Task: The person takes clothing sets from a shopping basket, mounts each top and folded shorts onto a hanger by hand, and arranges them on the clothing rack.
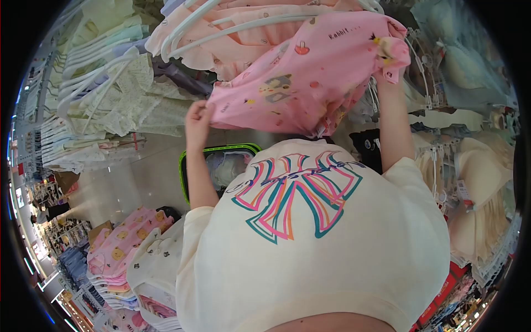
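Observation:
A pink printed top [310, 72] with cartoon figures and the word "Rabbit" is stretched out in front of my chest, slanting up to the right. My left hand [199, 117] has its fingers closed at the lower left edge of the fabric. At the upper right, my right hand [388, 84] is mostly covered by a bunched part of the top, which it holds up; its fingers are hidden. Just behind the top, peach garments [238, 41] hang on white hangers [221, 26].
Pale green garments [149, 97] hang at the left. Below my left forearm is a black basket with a green rim [182, 166], holding wrapped items. Beige bras [478, 171] hang at the right. Folded-looking pink clothes [124, 243] on hangers are at lower left.

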The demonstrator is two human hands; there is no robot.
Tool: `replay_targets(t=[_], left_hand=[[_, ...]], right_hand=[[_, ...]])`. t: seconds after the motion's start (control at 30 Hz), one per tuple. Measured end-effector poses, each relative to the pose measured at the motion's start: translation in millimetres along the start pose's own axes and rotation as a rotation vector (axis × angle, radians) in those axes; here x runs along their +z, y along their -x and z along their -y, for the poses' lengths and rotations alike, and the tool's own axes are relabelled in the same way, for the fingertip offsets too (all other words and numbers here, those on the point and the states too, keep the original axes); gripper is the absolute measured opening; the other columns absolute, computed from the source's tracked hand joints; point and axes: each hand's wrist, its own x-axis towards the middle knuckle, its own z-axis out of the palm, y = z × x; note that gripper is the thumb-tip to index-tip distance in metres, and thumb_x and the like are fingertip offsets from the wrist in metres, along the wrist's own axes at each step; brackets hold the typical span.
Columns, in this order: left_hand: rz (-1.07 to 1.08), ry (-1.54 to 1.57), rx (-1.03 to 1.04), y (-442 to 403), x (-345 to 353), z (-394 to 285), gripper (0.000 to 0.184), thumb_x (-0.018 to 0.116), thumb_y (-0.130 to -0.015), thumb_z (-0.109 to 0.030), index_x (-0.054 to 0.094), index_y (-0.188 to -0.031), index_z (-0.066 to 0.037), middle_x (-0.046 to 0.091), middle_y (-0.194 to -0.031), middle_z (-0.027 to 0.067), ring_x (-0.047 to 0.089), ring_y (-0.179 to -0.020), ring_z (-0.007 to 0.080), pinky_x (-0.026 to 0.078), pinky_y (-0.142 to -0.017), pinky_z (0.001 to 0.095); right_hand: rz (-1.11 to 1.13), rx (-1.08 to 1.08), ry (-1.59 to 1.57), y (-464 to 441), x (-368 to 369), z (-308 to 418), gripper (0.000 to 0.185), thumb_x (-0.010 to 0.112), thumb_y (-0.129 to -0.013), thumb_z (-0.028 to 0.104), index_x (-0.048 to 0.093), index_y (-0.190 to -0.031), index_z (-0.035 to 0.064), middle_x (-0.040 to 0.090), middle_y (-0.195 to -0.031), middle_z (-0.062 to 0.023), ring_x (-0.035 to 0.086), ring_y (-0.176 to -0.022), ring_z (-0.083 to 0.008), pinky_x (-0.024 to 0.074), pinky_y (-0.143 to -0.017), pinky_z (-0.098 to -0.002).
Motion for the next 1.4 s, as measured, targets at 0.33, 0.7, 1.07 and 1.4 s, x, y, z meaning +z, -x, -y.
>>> replay_targets(t=[0.33,0.7,1.07,1.4], left_hand=[[-0.214,0.281,0.244,3,-34,-77,0.012,0.062,-0.085,-0.014,0.059,-0.088,-0.003,0.054,-0.069,-0.0048,0.045,-0.061,0.0009,0.033,-0.054,0.0163],[-0.152,0.038,0.216,25,-73,-74,0.008,0.057,-0.087,-0.009,0.058,-0.088,-0.002,0.056,-0.074,-0.0024,0.048,-0.065,0.0033,0.039,-0.061,0.0174],[-0.323,-0.037,0.131,45,-46,-75,0.011,0.048,-0.092,-0.019,0.049,-0.089,-0.008,0.045,-0.070,-0.0066,0.038,-0.061,0.0006,0.031,-0.053,0.0185],[-0.065,-0.970,-0.183,54,-22,-103,0.053,0.071,-0.060,-0.052,0.065,-0.089,-0.008,0.064,-0.073,0.0119,0.062,-0.066,0.0266,0.047,-0.062,0.0310]], right_hand=[[0.143,0.054,0.141,18,-12,9,0.029,0.051,-0.087,0.013,0.050,-0.114,0.0013,0.055,-0.108,-0.0111,0.056,-0.098,-0.0210,0.0464,-0.083,-0.0318],[0.327,0.235,0.858,54,-2,-5,0.031,0.059,-0.079,0.007,0.056,-0.110,0.0026,0.057,-0.101,-0.0009,0.051,-0.092,-0.0087,0.0399,-0.083,-0.0214],[0.193,0.154,0.535,47,-37,-21,0.035,0.056,-0.073,0.002,0.053,-0.108,-0.0010,0.057,-0.099,-0.0064,0.054,-0.090,-0.0132,0.0412,-0.081,-0.0242],[0.321,0.330,0.580,54,9,-22,0.037,0.058,-0.071,0.012,0.056,-0.106,-0.0008,0.056,-0.085,-0.0032,0.054,-0.078,-0.0112,0.0433,-0.072,-0.0243]])
